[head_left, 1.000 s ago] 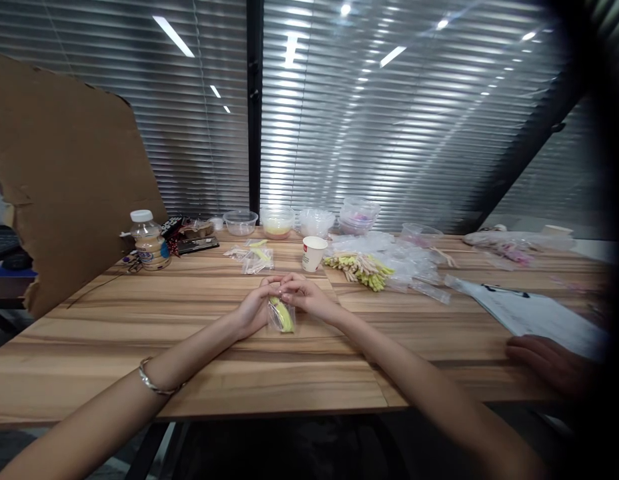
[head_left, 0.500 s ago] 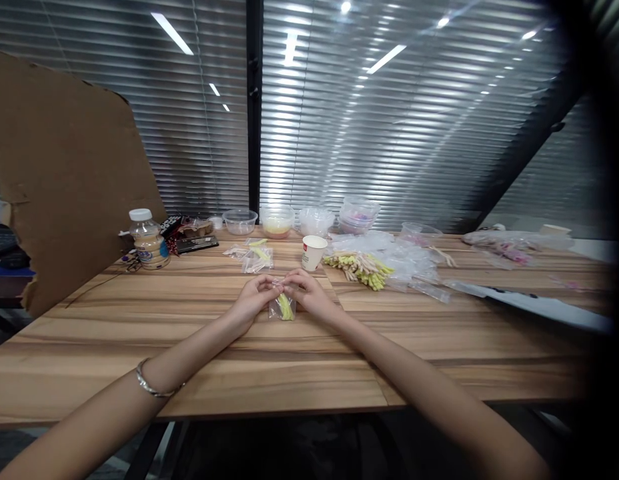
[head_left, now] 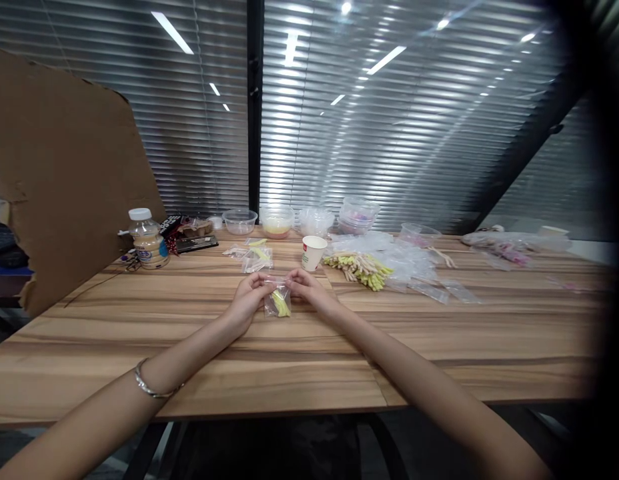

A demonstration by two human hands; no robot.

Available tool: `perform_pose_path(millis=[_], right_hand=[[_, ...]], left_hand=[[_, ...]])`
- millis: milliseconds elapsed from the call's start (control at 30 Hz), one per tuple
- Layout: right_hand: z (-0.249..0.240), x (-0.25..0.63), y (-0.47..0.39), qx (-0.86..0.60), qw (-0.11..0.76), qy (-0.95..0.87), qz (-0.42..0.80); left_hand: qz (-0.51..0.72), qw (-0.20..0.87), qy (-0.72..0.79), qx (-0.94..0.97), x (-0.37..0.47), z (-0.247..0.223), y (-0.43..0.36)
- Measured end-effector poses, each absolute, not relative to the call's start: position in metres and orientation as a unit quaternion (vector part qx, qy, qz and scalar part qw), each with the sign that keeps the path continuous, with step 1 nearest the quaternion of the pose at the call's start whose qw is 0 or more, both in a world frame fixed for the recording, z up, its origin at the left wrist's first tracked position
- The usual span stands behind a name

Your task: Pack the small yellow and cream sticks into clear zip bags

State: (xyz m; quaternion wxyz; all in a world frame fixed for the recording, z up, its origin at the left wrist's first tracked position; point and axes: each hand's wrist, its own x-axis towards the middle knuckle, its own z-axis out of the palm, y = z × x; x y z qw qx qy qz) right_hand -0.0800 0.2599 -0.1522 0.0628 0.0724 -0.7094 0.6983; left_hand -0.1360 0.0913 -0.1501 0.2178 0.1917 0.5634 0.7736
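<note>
Two hands point(head_left: 247, 298) point(head_left: 312, 291) on one bag point(head_left: 269, 307)

In front of the white cup point(head_left: 314, 253), marked in red, yellow-green strips point(head_left: 280, 304) are seen through a colourless bag point(head_left: 269, 309). To the cup's right, a pile point(head_left: 362, 271) is coloured yellow-green and beige; beneath the cup, the tabletop point(head_left: 299, 373) is streaked light and dark brown.
</note>
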Motion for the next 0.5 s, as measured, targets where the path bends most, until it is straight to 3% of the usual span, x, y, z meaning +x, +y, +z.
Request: perform_pose_path(millis=[233, 500], right_hand=[[-0.1524, -0.0793, 0.2563, 0.074, 0.081, -0.722, 0.683], [-0.1489, -0.0802, 0.2588, 0.081, 0.136, -0.760, 0.630]], left_hand=[[0.783, 0.217, 0.551, 0.188, -0.1374, -0.1472, 0.0910], [0.759, 0.315, 0.534, 0.201, -0.1427, -0.1519, 0.0911]])
